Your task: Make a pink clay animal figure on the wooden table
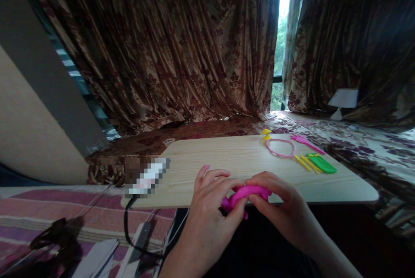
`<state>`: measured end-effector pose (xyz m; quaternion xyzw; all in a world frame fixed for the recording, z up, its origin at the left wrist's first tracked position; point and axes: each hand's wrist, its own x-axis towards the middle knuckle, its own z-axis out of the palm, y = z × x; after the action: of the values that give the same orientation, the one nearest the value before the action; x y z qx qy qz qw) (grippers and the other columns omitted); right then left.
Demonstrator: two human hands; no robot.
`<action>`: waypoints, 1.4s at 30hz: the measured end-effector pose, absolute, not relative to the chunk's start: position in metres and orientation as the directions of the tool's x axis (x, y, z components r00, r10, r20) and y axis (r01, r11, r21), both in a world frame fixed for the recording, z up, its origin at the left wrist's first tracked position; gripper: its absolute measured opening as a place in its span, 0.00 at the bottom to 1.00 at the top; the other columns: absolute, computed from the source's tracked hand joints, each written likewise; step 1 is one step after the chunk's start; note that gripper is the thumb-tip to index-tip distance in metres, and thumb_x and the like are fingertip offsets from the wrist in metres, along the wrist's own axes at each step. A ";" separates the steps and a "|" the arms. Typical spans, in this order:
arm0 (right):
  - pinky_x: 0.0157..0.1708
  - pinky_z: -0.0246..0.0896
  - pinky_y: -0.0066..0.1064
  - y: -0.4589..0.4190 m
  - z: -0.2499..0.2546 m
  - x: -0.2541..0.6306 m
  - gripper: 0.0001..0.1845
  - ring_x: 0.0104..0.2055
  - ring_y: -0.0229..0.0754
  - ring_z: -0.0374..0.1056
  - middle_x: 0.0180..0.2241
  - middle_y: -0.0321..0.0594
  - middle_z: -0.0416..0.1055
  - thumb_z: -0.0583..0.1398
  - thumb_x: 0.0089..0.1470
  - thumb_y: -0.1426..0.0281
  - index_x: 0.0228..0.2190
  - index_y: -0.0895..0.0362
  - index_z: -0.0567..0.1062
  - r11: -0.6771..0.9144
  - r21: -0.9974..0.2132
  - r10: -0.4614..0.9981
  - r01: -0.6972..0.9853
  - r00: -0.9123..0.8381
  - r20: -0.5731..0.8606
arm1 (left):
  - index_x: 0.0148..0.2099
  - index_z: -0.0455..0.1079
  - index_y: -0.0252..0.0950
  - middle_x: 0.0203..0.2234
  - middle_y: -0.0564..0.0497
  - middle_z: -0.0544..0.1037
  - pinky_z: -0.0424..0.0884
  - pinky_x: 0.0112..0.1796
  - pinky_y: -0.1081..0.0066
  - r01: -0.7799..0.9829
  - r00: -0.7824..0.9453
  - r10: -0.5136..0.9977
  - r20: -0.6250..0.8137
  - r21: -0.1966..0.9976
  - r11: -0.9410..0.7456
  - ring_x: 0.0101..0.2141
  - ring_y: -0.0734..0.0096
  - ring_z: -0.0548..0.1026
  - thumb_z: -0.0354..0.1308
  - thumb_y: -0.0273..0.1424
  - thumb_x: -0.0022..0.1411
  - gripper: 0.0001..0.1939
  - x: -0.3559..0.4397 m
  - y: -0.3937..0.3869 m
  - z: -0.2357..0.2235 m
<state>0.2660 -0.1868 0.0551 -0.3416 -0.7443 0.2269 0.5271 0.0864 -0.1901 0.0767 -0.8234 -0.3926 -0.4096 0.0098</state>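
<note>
Both hands meet over the near edge of a light wooden table (207, 150), around a bright pink piece of modelling clay (251, 191). My left hand (215, 200) pinches its left part between thumb and fingers, with the little finger stretched away. My right hand (275, 193) grips the right end with thumb and fingertips. The clay looks bent and uneven, and its underside is partly hidden by the fingers. A small pink bit (207, 167) shows at the tip of a left finger.
Toward the table's back right lie a pink ring (269, 153), a pink fork-like piece (306, 143), yellow sticks (304, 164), a green piece (324, 164) and a yellow piece (266, 133). A blurred-out device (147, 178) with a black cable (126, 226) sits at left.
</note>
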 end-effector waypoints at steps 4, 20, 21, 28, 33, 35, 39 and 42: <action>0.39 0.64 0.30 -0.188 0.053 0.266 0.10 0.39 0.39 0.68 0.35 0.35 0.72 0.60 0.53 0.76 0.38 0.51 0.75 0.646 -0.708 0.763 0.287 -0.219 0.608 | 0.42 0.69 0.47 0.34 0.60 0.79 0.46 0.59 0.54 0.662 0.379 0.629 0.679 0.277 -0.697 0.46 0.68 0.68 0.58 0.27 0.58 0.11 0.087 -0.192 0.078; 0.43 0.66 0.33 -0.162 0.046 0.286 0.11 0.41 0.42 0.71 0.39 0.39 0.76 0.60 0.54 0.64 0.39 0.55 0.76 0.491 -0.796 0.871 0.354 -0.205 0.446 | 0.41 0.71 0.45 0.35 0.55 0.78 0.49 0.56 0.52 0.703 0.372 0.685 0.626 0.292 -0.648 0.46 0.64 0.69 0.57 0.28 0.58 0.08 0.087 -0.169 0.070; 0.43 0.66 0.34 -0.160 0.045 0.285 0.13 0.40 0.43 0.71 0.39 0.39 0.76 0.60 0.54 0.63 0.40 0.55 0.75 0.475 -0.816 0.880 0.329 -0.202 0.430 | 0.41 0.72 0.45 0.35 0.55 0.78 0.49 0.56 0.51 0.700 0.369 0.684 0.629 0.296 -0.650 0.45 0.64 0.69 0.58 0.28 0.58 0.08 0.087 -0.169 0.070; 0.49 0.64 0.36 -0.152 0.032 0.293 0.16 0.46 0.43 0.71 0.45 0.41 0.75 0.53 0.60 0.61 0.45 0.54 0.73 0.378 -0.900 0.926 0.216 -0.114 0.361 | 0.41 0.72 0.42 0.36 0.51 0.77 0.62 0.49 0.60 0.629 0.326 0.713 0.621 0.421 -0.654 0.40 0.66 0.71 0.56 0.31 0.60 0.07 0.084 -0.148 0.063; 0.40 0.69 0.35 -0.125 0.011 0.287 0.15 0.41 0.44 0.73 0.41 0.43 0.76 0.60 0.53 0.64 0.42 0.57 0.74 0.517 -0.764 0.854 0.386 -0.161 0.495 | 0.39 0.73 0.41 0.34 0.50 0.77 0.62 0.48 0.60 0.648 0.390 0.683 0.618 0.343 -0.680 0.43 0.63 0.70 0.58 0.27 0.56 0.07 0.088 -0.111 0.048; 0.38 0.68 0.36 -0.111 0.001 0.283 0.14 0.39 0.45 0.73 0.38 0.43 0.77 0.60 0.52 0.65 0.40 0.57 0.75 0.517 -0.742 0.849 0.426 -0.143 0.510 | 0.37 0.74 0.41 0.32 0.51 0.77 0.58 0.51 0.56 0.655 0.421 0.672 0.609 0.308 -0.690 0.43 0.62 0.70 0.59 0.26 0.55 0.07 0.091 -0.101 0.042; 0.37 0.66 0.35 -0.097 -0.009 0.277 0.14 0.38 0.44 0.72 0.36 0.41 0.77 0.61 0.50 0.66 0.40 0.56 0.76 0.519 -0.704 0.843 0.485 -0.155 0.515 | 0.37 0.73 0.41 0.32 0.52 0.78 0.50 0.56 0.51 0.665 0.471 0.657 0.588 0.253 -0.703 0.46 0.60 0.69 0.58 0.25 0.54 0.08 0.093 -0.090 0.036; 0.35 0.65 0.32 -0.096 -0.008 0.273 0.12 0.35 0.42 0.72 0.34 0.38 0.77 0.60 0.51 0.67 0.39 0.54 0.77 0.532 -0.684 0.840 0.499 -0.210 0.500 | 0.37 0.74 0.43 0.32 0.53 0.79 0.49 0.56 0.52 0.662 0.494 0.647 0.581 0.231 -0.713 0.47 0.60 0.69 0.59 0.25 0.53 0.09 0.092 -0.087 0.035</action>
<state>0.2733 -0.0960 -0.0078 -0.4441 -0.7538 0.1920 0.4446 0.0923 -0.0874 0.0346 -0.8641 -0.3788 -0.3313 0.0116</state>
